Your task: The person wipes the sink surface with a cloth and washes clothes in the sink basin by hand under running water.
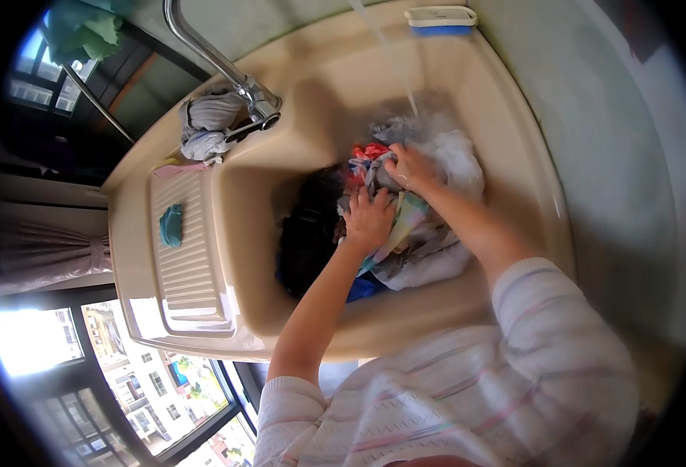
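A pile of wet laundry fills the bottom of a beige laundry sink. My left hand presses its curled fingers into a bunched grey cloth. On the cloth's other side, my right hand grips it, thumb toward the left hand. Red patterned fabric shows just beyond the fingers. Dark clothing lies to the left, and a pastel-coloured cloth runs beneath my wrists. White fabric is bunched at the right. The fingertips are partly buried in the folds.
Water streams into the sink from above. A chrome faucet stands on the left rim beside a grey cloth bundle. A teal cloth lies on the ribbed washboard. A blue-bristled brush sits at the far corner.
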`<action>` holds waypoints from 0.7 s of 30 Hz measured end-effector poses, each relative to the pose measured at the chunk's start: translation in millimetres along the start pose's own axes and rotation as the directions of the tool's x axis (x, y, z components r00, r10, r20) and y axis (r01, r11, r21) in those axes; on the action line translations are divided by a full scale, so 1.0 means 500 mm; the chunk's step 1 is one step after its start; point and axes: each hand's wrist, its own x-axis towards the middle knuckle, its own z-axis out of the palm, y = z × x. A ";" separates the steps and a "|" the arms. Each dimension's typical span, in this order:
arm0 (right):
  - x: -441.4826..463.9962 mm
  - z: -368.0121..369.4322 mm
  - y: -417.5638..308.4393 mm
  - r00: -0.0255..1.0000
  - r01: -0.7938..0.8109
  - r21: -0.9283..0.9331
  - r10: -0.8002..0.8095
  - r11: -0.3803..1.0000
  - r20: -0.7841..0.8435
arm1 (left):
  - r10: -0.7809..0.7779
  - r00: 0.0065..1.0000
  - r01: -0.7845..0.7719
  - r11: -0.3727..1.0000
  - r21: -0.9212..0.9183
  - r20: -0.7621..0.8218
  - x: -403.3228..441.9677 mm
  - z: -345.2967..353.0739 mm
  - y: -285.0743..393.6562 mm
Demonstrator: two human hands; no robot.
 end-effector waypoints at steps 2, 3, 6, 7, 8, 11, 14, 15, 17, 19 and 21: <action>-0.005 0.016 0.013 0.998 0.043 0.031 -0.041 0.999 -0.056 | 0.081 0.983 -0.054 0.985 -0.162 0.166 -0.043 -0.029 0.014; -0.009 0.011 0.010 0.997 0.052 0.036 -0.050 0.998 -0.054 | 0.132 0.961 -0.070 0.966 -0.247 0.241 -0.058 -0.038 0.019; -0.034 -0.005 -0.002 0.998 0.067 0.006 -0.067 0.998 -0.013 | 0.184 0.956 -0.183 0.983 -0.027 0.230 -0.092 -0.039 0.030; -0.047 -0.015 -0.008 0.998 0.066 -0.030 -0.065 0.997 0.021 | 0.190 0.947 -0.184 0.982 -0.047 0.258 -0.095 -0.046 0.027; -0.060 -0.027 -0.013 0.996 0.067 -0.072 -0.063 0.995 0.058 | 0.196 0.939 -0.182 0.980 -0.074 0.283 -0.089 -0.061 0.023; -0.086 -0.092 -0.058 0.974 0.079 -0.249 -0.022 0.965 0.226 | 0.238 0.928 -0.217 0.971 -0.105 0.288 -0.081 -0.076 0.001; -0.092 -0.123 -0.067 0.983 0.152 -0.241 -0.122 0.959 0.135 | 0.259 0.937 -0.236 0.964 -0.120 0.234 -0.086 -0.093 -0.014; -0.098 -0.147 -0.086 0.983 0.148 -0.230 -0.119 0.962 0.137 | 0.262 0.942 -0.241 0.963 -0.119 0.211 -0.086 -0.096 -0.016; -0.103 -0.172 -0.102 0.972 0.234 -0.295 -0.221 0.927 0.075 | 0.270 0.951 -0.250 0.958 -0.140 0.149 -0.088 -0.098 -0.018; -0.104 -0.181 -0.108 0.952 0.300 -0.347 -0.304 0.888 0.045 | 0.275 0.955 -0.257 0.954 -0.154 0.110 -0.093 -0.102 -0.015; -0.106 -0.189 -0.119 0.905 0.394 -0.418 -0.425 0.819 0.019 | 0.276 0.958 -0.262 0.950 -0.168 0.070 -0.092 -0.102 -0.015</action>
